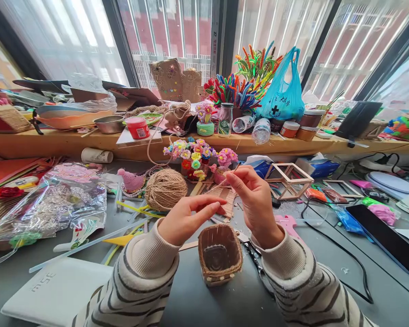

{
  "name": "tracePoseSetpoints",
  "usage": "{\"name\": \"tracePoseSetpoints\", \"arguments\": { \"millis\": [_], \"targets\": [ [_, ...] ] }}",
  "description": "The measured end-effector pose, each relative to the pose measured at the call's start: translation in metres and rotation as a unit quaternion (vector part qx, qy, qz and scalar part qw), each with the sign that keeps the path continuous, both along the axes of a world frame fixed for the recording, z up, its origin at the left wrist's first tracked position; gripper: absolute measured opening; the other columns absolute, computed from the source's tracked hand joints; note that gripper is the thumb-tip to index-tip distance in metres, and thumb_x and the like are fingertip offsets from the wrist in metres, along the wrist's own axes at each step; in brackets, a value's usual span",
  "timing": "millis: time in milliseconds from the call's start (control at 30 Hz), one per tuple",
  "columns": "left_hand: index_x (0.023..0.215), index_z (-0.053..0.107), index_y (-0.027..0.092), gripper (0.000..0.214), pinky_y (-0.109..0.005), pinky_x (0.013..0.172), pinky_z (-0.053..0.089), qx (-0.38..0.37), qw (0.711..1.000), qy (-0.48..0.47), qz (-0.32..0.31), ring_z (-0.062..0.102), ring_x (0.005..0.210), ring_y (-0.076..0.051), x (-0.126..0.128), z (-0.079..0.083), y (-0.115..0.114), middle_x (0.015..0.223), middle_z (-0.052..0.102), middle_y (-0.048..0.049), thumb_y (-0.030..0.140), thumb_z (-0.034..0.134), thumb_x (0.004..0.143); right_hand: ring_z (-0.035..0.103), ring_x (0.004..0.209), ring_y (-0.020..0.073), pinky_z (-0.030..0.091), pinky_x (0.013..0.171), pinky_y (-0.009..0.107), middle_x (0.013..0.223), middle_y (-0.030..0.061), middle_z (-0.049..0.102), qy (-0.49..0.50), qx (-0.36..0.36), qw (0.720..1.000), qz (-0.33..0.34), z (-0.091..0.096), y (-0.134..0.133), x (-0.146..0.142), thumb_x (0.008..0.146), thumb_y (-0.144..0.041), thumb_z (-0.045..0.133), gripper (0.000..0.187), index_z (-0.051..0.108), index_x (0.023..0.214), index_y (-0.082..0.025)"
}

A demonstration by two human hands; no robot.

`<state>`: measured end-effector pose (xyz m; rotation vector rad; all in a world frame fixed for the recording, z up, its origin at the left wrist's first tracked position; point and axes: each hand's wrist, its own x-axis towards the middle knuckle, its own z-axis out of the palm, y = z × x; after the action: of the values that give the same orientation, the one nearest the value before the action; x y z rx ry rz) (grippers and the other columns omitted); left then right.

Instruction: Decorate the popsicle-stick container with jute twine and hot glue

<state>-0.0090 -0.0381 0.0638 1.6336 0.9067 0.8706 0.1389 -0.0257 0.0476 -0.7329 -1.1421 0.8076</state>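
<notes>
My right hand [250,200] is raised with its thumb and fingers pinched on a thin strand of jute twine [221,183]. Across from it, my left hand [192,215] has its fingers stretched out towards the right hand; I see nothing held in it. Below both hands stands a small square basket [203,265], brown and open at the top, with a braided rim and pale beads along its front. A ball of jute twine [166,188] lies beyond my left hand. Behind the fingers is a flat piece wound with twine [229,202].
Scissors [259,268] lie right of the basket, beside a pink glue gun [288,225] and a black cable [356,263]. A phone [388,234] rests at the right. Glue sticks [88,243] and a white pouch [59,290] occupy the left. A wooden frame [289,181] stands behind.
</notes>
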Motion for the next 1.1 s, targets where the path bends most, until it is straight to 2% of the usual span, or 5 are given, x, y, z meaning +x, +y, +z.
{"name": "tracePoseSetpoints", "arguments": {
  "millis": [233, 733, 833, 967, 1100],
  "targets": [
    [0.078, 0.064, 0.016, 0.017, -0.025, 0.062, 0.045, 0.212, 0.957, 0.006, 0.196, 0.055, 0.062, -0.013, -0.001, -0.001, -0.003, 0.072, 0.066, -0.0014, 0.029, 0.069, 0.068, 0.046, 0.065, 0.0072, 0.039, 0.060, 0.023, 0.076, -0.0037, 0.049, -0.035, 0.003, 0.999, 0.010, 0.002, -0.006, -0.004, 0.069, -0.029, 0.070, 0.013, 0.060, 0.066, -0.020],
    [0.074, 0.065, 0.018, 0.006, -0.023, 0.074, 0.047, 0.206, 0.956, -0.078, 0.191, 0.061, 0.070, -0.013, -0.002, 0.002, -0.011, 0.072, 0.067, 0.0006, 0.022, 0.067, 0.071, 0.049, 0.067, 0.0091, 0.043, 0.061, 0.023, 0.083, -0.0010, 0.054, -0.142, -0.052, 0.982, 0.110, 0.015, -0.013, 0.003, 0.069, -0.037, 0.069, 0.029, 0.068, 0.096, -0.025],
    [0.073, 0.066, 0.018, 0.007, -0.024, 0.075, 0.046, 0.195, 0.950, -0.060, 0.235, 0.061, 0.070, -0.014, -0.008, 0.009, -0.015, 0.072, 0.067, 0.0006, 0.024, 0.068, 0.071, 0.050, 0.060, 0.0093, 0.040, 0.053, 0.022, 0.074, -0.0012, 0.058, -0.348, -0.104, 0.910, 0.203, 0.028, -0.013, 0.026, 0.068, -0.039, 0.069, 0.038, 0.065, 0.101, -0.021],
    [0.074, 0.066, 0.018, 0.011, -0.025, 0.077, 0.047, 0.174, 0.948, -0.048, 0.260, 0.062, 0.072, -0.014, -0.015, 0.018, -0.018, 0.073, 0.068, 0.0003, 0.028, 0.068, 0.070, 0.054, 0.065, 0.0113, 0.040, 0.058, 0.022, 0.075, 0.0011, 0.062, -0.592, -0.020, 0.736, 0.327, 0.037, -0.018, 0.048, 0.070, -0.036, 0.068, 0.024, 0.070, 0.088, -0.020],
    [0.073, 0.065, 0.018, 0.009, -0.022, 0.073, 0.047, 0.168, 0.949, -0.050, 0.261, 0.061, 0.070, -0.012, -0.016, 0.021, -0.017, 0.072, 0.067, 0.0012, 0.027, 0.067, 0.070, 0.054, 0.068, 0.0119, 0.040, 0.060, 0.022, 0.076, 0.0011, 0.060, -0.633, 0.013, 0.693, 0.344, 0.032, -0.023, 0.045, 0.068, -0.032, 0.071, 0.024, 0.070, 0.089, -0.020]
  ]
}}
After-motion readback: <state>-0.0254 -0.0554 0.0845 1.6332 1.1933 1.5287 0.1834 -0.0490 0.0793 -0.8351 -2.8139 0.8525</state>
